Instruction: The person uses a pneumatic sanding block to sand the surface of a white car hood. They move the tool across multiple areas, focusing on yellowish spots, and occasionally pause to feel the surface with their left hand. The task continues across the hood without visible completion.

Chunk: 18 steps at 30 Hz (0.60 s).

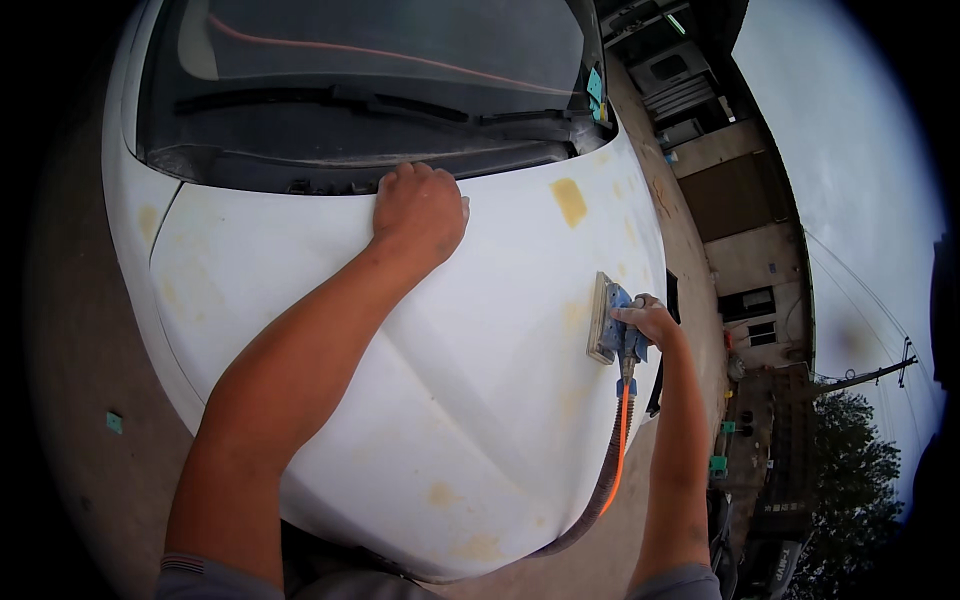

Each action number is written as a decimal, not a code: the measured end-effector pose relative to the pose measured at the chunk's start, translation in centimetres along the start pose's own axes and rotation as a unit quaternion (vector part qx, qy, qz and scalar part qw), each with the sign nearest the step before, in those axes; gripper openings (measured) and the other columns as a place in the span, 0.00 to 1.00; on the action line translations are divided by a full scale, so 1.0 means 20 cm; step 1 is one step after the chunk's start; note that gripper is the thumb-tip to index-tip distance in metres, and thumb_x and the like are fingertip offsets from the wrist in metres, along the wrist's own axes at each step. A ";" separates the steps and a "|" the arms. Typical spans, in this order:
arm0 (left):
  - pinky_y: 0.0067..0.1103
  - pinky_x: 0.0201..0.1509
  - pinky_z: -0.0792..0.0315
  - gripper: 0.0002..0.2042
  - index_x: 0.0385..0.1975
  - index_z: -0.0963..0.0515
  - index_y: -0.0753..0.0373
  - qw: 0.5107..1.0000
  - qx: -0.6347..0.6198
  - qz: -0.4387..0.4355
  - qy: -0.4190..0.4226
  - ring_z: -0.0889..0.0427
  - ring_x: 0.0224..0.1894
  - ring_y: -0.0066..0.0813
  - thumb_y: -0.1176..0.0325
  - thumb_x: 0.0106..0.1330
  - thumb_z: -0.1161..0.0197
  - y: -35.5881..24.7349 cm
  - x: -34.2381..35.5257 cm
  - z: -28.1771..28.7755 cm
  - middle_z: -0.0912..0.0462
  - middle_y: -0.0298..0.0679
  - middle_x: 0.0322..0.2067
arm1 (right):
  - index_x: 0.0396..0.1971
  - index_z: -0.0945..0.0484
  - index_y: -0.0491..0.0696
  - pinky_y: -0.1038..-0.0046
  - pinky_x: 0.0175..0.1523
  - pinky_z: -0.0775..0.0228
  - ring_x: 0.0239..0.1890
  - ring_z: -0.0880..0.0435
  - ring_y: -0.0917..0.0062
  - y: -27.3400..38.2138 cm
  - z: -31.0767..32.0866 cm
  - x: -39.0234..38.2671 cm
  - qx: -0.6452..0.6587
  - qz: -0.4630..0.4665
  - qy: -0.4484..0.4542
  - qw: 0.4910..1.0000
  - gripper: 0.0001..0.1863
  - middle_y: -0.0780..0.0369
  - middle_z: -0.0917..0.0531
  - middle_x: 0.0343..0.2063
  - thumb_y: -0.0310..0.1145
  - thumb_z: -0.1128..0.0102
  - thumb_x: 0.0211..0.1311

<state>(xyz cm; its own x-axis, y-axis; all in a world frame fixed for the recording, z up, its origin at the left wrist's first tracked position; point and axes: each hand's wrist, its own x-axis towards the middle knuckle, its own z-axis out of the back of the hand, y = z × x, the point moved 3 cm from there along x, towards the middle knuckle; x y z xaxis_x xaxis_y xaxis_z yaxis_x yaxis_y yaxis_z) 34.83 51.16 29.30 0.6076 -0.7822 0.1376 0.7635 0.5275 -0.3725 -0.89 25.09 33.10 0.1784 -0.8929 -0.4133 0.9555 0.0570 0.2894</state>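
A white car hood [480, 330] with yellowish sanded patches spreads out below me. My left hand [420, 208] is at its rear edge by the windshield, fingers curled over the edge and their tips hidden. On the right side of the hood, my right hand [648, 318] grips a blue air sander [620, 315] with a flat rectangular pad. The sander is tilted, its pad edge toward the hood; whether the whole pad touches the surface I cannot tell. An orange air hose [617, 470] and a dark ribbed dust hose [600, 495] run from the sander toward the hood's front.
Behind the hood lie the windshield [390, 45] and a black wiper [330, 97]. A yellow filler patch [569, 202] shows near the hood's far right. Concrete ground [90, 330] surrounds the car, and a low building [745, 240] stands to the right, with a tree [850, 470] nearer.
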 end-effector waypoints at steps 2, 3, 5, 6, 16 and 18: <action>0.36 0.63 0.25 0.19 0.46 0.15 0.66 1.000 0.009 0.001 -0.013 0.19 0.56 0.41 0.54 0.78 0.42 0.00 0.01 -0.01 0.14 0.48 0.48 | 0.57 0.23 0.33 0.68 0.52 0.23 0.43 0.16 0.71 0.00 -0.02 -0.02 -0.029 0.020 0.004 0.999 0.45 0.57 0.14 0.40 0.49 0.15 0.46; 0.36 0.63 0.25 0.19 0.46 0.15 0.66 1.000 0.008 0.001 -0.012 0.19 0.56 0.41 0.54 0.78 0.41 0.00 0.01 -0.01 0.14 0.48 0.47 | 0.54 0.22 0.33 0.69 0.52 0.23 0.42 0.16 0.71 -0.01 -0.04 -0.05 -0.036 0.050 -0.010 0.998 0.43 0.57 0.14 0.39 0.48 0.15 0.45; 0.36 0.62 0.24 0.19 0.46 0.15 0.66 1.000 0.012 0.009 -0.007 0.19 0.56 0.41 0.54 0.78 0.40 0.00 0.02 -0.02 0.14 0.48 0.47 | 0.58 0.24 0.29 0.68 0.59 0.24 0.48 0.15 0.66 -0.05 -0.08 -0.11 -0.076 0.078 -0.026 0.994 0.48 0.51 0.13 0.44 0.49 0.15 0.44; 0.36 0.62 0.24 0.19 0.46 0.15 0.66 1.000 0.014 0.008 -0.003 0.19 0.55 0.41 0.53 0.78 0.40 0.00 0.02 -0.02 0.14 0.48 0.47 | 0.63 0.28 0.27 0.66 0.63 0.27 0.53 0.16 0.62 -0.06 -0.09 -0.14 -0.113 0.090 -0.018 0.989 0.53 0.48 0.14 0.48 0.49 0.14 0.44; 0.35 0.62 0.24 0.20 0.47 0.15 0.67 1.000 0.013 0.002 0.003 0.18 0.55 0.40 0.53 0.78 0.40 -0.01 0.00 -0.01 0.14 0.48 0.48 | 0.59 0.23 0.33 0.64 0.55 0.23 0.46 0.16 0.68 0.07 -0.03 -0.05 -0.034 0.025 0.014 0.999 0.47 0.53 0.14 0.42 0.51 0.15 0.45; 0.35 0.62 0.24 0.20 0.47 0.15 0.67 1.000 0.014 0.004 -0.002 0.18 0.55 0.40 0.53 0.78 0.40 0.00 0.01 -0.01 0.14 0.48 0.48 | 0.59 0.23 0.33 0.65 0.55 0.23 0.46 0.16 0.68 0.04 -0.08 -0.10 -0.058 0.069 0.006 0.996 0.47 0.53 0.13 0.42 0.51 0.15 0.46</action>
<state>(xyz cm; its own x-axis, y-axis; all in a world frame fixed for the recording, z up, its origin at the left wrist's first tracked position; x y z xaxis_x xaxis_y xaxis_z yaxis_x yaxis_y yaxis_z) 34.92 50.95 29.08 0.6139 -0.7773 0.1379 0.7647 0.5422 -0.3482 -0.18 27.69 32.75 0.3131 -0.8670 -0.3876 0.9420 0.2315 0.2429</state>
